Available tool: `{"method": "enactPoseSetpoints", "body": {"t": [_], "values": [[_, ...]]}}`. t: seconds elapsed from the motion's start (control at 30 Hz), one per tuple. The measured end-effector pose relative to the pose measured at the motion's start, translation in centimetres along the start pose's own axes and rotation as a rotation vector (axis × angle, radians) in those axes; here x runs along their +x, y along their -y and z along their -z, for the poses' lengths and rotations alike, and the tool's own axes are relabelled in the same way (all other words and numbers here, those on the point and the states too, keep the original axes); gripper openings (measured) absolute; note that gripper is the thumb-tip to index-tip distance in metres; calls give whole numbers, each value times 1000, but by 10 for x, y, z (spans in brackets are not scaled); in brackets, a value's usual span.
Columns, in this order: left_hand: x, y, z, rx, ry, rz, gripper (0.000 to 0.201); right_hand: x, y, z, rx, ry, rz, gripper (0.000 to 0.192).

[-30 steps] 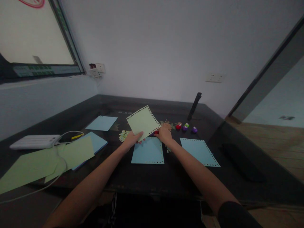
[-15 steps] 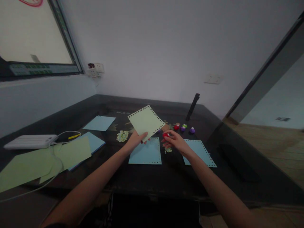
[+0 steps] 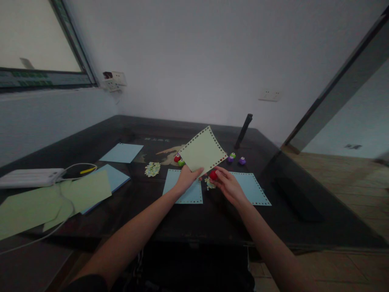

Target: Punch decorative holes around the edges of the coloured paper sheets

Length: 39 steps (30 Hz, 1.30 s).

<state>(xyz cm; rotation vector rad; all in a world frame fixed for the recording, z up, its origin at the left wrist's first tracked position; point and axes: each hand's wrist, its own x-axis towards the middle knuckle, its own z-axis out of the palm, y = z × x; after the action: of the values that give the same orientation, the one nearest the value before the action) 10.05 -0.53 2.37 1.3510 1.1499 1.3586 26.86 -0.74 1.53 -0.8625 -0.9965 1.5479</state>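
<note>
The left hand (image 3: 186, 179) pinches the near corner of a pale green paper square (image 3: 203, 151) between thumb and fingers, holding it tilted up off the table (image 3: 212, 223). The right hand (image 3: 227, 185) has its fingers curled around a small red punch (image 3: 213, 174), which sits just beside the lower edge of the green square, close to the left thumb.

The green square is thin and flat, with a row of small punched holes along its edges. Directly beneath it lie two light blue sheets with the same dotted borders: one (image 3: 182, 194) under the left hand, the other (image 3: 253, 190) under and beyond the right wrist. A scatter of paper bits (image 3: 209, 184) lies between them.

Behind the green square, on either side, stand small rounded punches: red (image 3: 176, 158) and green (image 3: 181, 163) to its left, green (image 3: 232, 155) and two purple (image 3: 242, 161) to its right. A heap of pale cuttings (image 3: 152, 168) lies farther left, then plain blue (image 3: 121, 152) and green sheets (image 3: 85, 190). The table is dark and glossy.
</note>
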Motion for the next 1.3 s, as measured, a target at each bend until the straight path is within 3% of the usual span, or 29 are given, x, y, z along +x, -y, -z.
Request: {"method": "enactPoseSetpoints", "body": {"t": [0.13, 0.43, 1.17, 1.3], "values": [[1, 2, 3, 87, -84, 0, 20, 1, -3, 0, 36, -31, 8, 33], [4, 3, 4, 149, -78, -9, 17, 1, -5, 2, 12, 9, 4, 33], [3, 12, 2, 179, 28, -71, 26, -2, -1, -3, 19, -13, -27, 31], [3, 16, 2, 230, 49, -100, 30, -4, 0, -1, -6, 34, -30, 27]]}}
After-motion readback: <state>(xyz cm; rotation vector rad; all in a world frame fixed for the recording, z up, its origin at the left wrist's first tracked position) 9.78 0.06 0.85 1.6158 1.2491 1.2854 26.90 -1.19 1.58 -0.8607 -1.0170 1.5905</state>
